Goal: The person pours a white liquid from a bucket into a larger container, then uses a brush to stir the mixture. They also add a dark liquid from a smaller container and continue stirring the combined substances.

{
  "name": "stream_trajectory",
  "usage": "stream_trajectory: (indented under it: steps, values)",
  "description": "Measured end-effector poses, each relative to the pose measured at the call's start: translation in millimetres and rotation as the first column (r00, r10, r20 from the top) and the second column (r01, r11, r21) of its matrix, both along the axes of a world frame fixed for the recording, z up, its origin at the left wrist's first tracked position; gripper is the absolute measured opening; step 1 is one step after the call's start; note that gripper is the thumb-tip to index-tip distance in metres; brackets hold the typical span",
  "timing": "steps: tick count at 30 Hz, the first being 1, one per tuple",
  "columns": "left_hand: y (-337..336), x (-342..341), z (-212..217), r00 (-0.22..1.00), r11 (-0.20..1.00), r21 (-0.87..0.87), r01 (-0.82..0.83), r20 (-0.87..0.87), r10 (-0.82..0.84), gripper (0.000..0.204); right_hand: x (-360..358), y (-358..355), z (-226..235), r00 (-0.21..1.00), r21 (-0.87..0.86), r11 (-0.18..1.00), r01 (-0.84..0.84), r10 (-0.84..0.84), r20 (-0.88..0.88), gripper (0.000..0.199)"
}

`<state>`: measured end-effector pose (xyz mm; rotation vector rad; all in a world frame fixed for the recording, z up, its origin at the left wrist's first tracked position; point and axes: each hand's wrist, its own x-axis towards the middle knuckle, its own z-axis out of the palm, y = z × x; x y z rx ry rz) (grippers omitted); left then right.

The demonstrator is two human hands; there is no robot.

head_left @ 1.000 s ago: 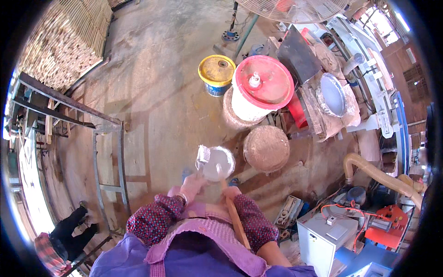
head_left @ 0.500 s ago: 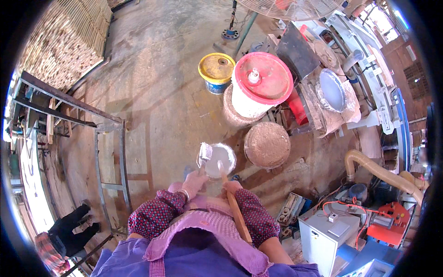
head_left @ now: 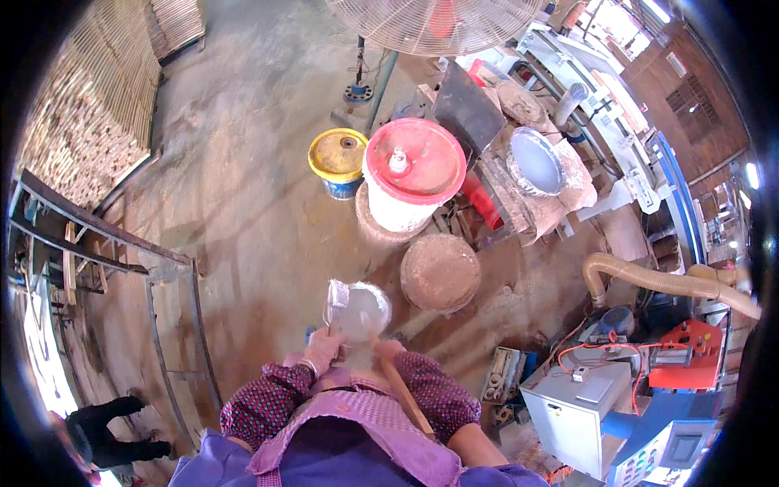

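Note:
My left hand (head_left: 323, 349) is closed round the handle of a brush, its head (head_left: 337, 299) coated in thick white paste. The brush head stands at the left rim of a round, white-crusted tub (head_left: 385, 305) with pale liquid or paste inside. My right hand (head_left: 389, 349) grips a long wooden stick (head_left: 407, 398), which slants from the tub's near side back toward my apron. Where the stick's far end meets the tub is blurred. Both hands are close together in front of my body, at the tub's near side.
A brown-crusted round drum (head_left: 441, 273) stands right of the tub. Beyond are a pink-lidded white bucket (head_left: 415, 174), a yellow-lidded bucket (head_left: 336, 154) and a large fan (head_left: 434, 24). A metal frame (head_left: 203, 333) is at left, a grey cabinet (head_left: 568, 414) at right, a person (head_left: 101, 430) lower left.
My view has shifted, so the buckets and tub sit further left and lower. The stick's whitened end, visible in the tub before, is now blurred. Both hands keep their holds.

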<state>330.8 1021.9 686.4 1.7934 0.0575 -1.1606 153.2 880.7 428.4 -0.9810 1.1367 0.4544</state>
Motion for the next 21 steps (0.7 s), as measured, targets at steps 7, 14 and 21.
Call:
stream_trajectory:
  steps: [7,14,21]
  values:
    - [14.3,-1.3,-32.8,0.997,0.998,-0.025,-0.054,-0.053,0.053,0.02,25.6,-0.6,-7.4,0.69,-0.327,0.639,-0.696,0.722,-0.057,0.03]
    - [31.4,3.0,-25.4,0.999,0.996,-0.08,-0.048,0.001,0.048,0.021,49.7,-2.7,66.9,0.165,-0.664,0.057,-0.745,0.981,-0.101,0.024]
    - [-0.8,-9.4,-28.9,0.997,0.998,-0.046,0.05,-0.065,-0.052,0.02,19.0,-32.9,119.7,0.654,-0.384,0.578,-0.72,0.751,-0.095,0.033]
